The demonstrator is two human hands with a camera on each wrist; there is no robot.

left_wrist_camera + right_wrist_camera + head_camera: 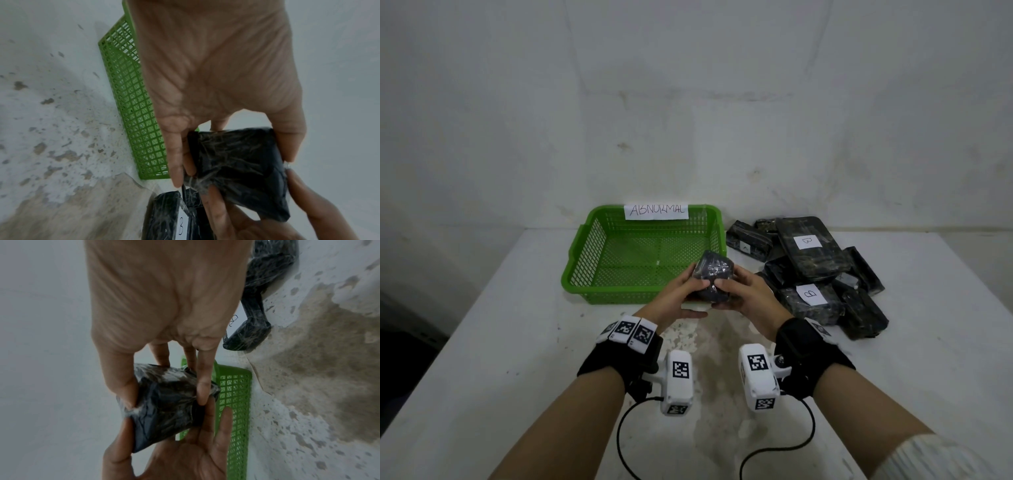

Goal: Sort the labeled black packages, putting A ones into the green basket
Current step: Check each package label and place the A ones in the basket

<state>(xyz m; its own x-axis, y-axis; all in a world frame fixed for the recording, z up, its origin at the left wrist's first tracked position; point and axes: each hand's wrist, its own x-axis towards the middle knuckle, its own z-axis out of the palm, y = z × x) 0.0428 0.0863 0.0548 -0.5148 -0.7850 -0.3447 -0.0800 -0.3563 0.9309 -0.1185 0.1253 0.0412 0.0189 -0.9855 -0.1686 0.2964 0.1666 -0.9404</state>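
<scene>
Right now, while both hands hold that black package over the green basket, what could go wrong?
1. No label shows on the held package, so it might be dropped into the green basket without anyone knowing whether it is an A.
2. The left hand and right hand hold it only at its edges, and the wrap looks shiny, so it could slip.
3. The pile sits close to the right arm and may get knocked.

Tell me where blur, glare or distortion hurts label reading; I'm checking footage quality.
Head view: sharp, wide-angle bending at the edges, B label legible. Left wrist view: palm soft, held package glinting with wrap. Right wrist view: dim, package shows glare, no label readable.
</scene>
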